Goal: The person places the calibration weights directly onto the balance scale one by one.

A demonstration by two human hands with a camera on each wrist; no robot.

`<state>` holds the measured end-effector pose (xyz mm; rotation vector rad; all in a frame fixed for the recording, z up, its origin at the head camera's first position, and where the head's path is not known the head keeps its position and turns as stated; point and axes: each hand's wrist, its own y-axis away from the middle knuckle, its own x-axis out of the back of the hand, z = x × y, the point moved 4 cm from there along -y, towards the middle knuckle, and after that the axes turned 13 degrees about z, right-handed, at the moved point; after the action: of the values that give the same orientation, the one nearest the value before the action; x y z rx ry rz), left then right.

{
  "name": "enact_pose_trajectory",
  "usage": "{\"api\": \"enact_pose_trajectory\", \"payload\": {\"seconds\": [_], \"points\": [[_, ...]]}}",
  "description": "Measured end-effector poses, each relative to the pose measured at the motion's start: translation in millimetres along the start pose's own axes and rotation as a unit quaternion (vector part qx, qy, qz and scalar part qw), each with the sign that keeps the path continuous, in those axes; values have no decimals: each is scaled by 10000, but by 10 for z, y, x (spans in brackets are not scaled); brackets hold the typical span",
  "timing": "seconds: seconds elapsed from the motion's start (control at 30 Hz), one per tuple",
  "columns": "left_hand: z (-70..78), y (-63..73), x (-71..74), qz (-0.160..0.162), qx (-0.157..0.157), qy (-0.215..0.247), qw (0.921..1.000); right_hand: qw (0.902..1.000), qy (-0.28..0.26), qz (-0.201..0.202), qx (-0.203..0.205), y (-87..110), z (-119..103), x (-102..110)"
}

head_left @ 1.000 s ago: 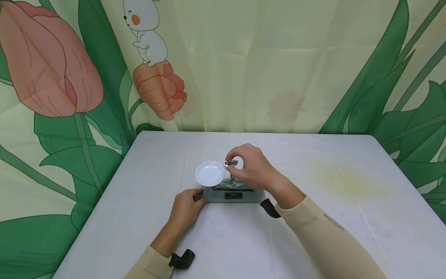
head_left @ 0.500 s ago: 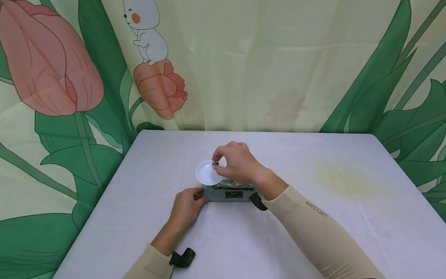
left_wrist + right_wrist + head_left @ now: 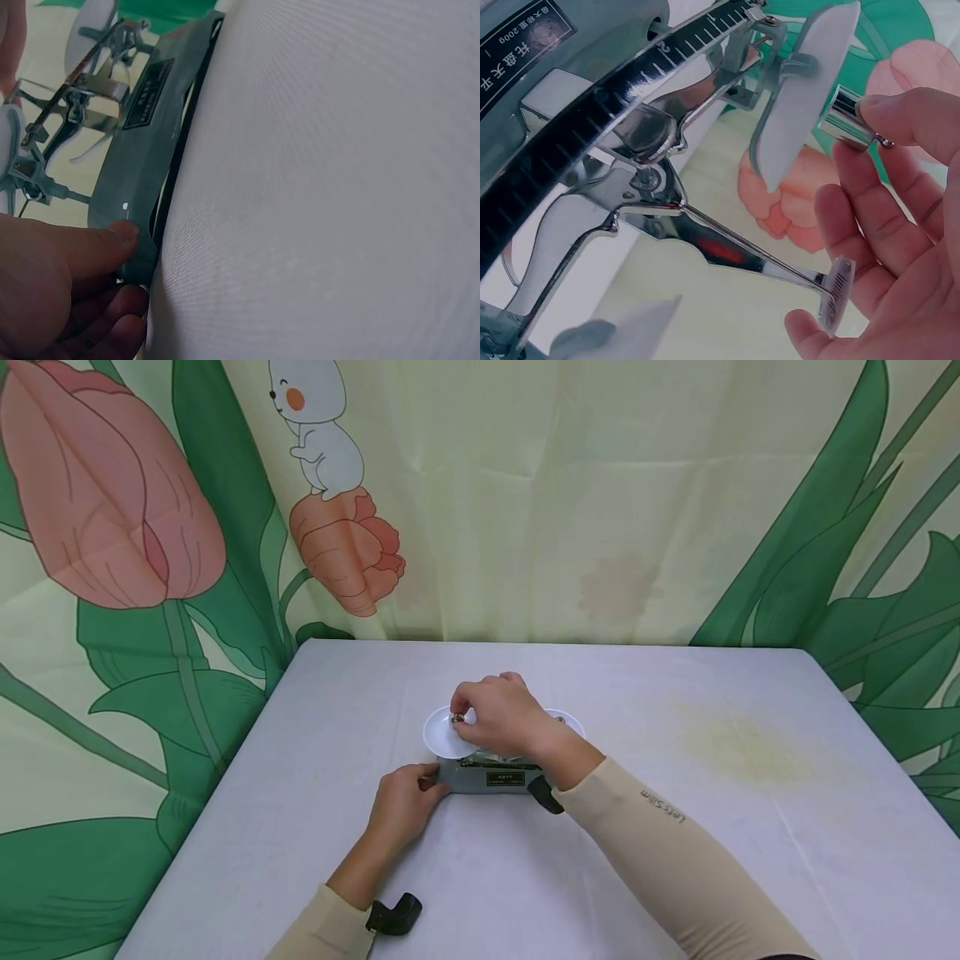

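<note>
A grey-green balance scale with two white pans stands on the table. My left hand grips the left end of its base, thumb on the front face and fingers curled round the end. Over the left pan, my right hand pinches a shiny cylindrical metal weight by its knobbed end. In the right wrist view the weight is close to the pan's face. A small metal piece shows on the right pan, which the right hand partly hides.
A white cloth covers the table. Behind it hangs a curtain printed with tulips, leaves and a rabbit. The scale's graduated beam and upright pointer plate are near the right hand. Black wrist cameras are on both forearms.
My right hand has moved left from the middle of the scale to over the left pan with the weight, dropping slightly. The right pan has come into view. My left hand has stayed put.
</note>
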<state>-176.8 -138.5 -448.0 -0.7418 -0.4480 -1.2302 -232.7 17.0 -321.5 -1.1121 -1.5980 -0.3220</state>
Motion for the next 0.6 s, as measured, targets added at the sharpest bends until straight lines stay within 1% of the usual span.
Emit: {"api": "enact_pose_trajectory", "payload": {"seconds": [0.17,0.6], "points": [[-8,2,2,41,-37,-2,10000,9999,96,-48,-14,-4,11,-37],[-13,15,-20,-28,61,-21,10000,9997,155,-168,-49,-2,8,-83]]}}
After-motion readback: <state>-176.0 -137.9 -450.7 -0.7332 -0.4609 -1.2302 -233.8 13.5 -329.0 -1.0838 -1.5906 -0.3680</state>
